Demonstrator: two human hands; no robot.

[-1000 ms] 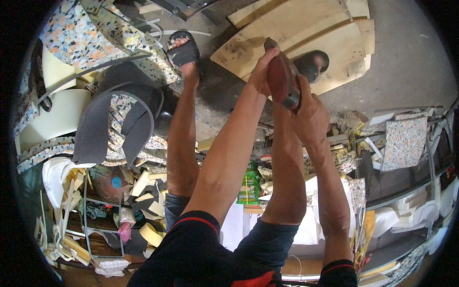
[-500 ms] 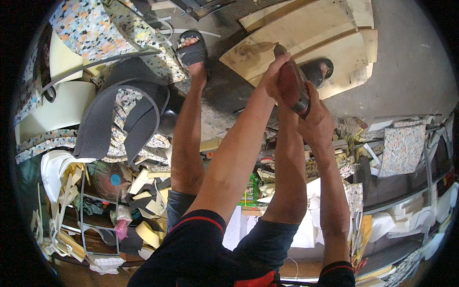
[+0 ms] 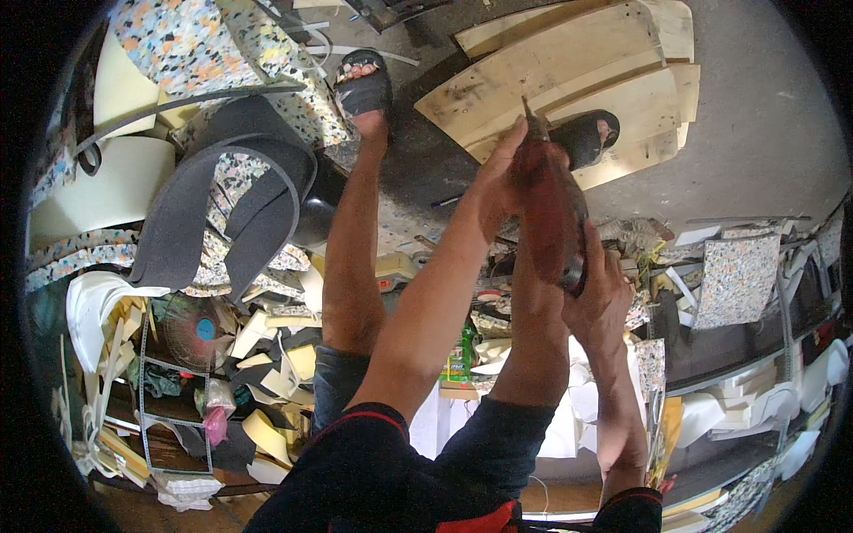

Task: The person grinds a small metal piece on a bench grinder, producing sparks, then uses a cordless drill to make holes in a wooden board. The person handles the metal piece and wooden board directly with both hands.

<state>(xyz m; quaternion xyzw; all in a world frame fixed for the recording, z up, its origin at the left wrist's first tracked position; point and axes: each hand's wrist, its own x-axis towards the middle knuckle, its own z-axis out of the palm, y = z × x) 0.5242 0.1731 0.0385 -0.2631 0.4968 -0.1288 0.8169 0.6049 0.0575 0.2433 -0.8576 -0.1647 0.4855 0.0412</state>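
Both my hands are on a long, dark red tool (image 3: 544, 213) with a narrow, pointed far end and a black near end. It is blurred, and I cannot tell its exact kind. My left hand (image 3: 505, 173) closes around its far part from the left. Lower down, my right hand (image 3: 601, 289) grips the near, black end from the right. The tool is tilted, its tip toward the plywood boards (image 3: 569, 53) on the floor, and seems held above them. My sandaled right foot (image 3: 584, 139) rests on the boards.
Grey felt-like sheet (image 3: 191, 209), speckled foam slabs (image 3: 178, 44) and a white foam block (image 3: 111, 186) lie at the left. A round fan (image 3: 191, 333) stands among foam scraps. Another speckled foam piece (image 3: 737, 275) is at the right. My left foot (image 3: 364, 84) is on the floor.
The tool has turned to a steeper angle and come slightly nearer to me. My right hand has moved down with it, my left hand slightly down as well. Both keep their hold.
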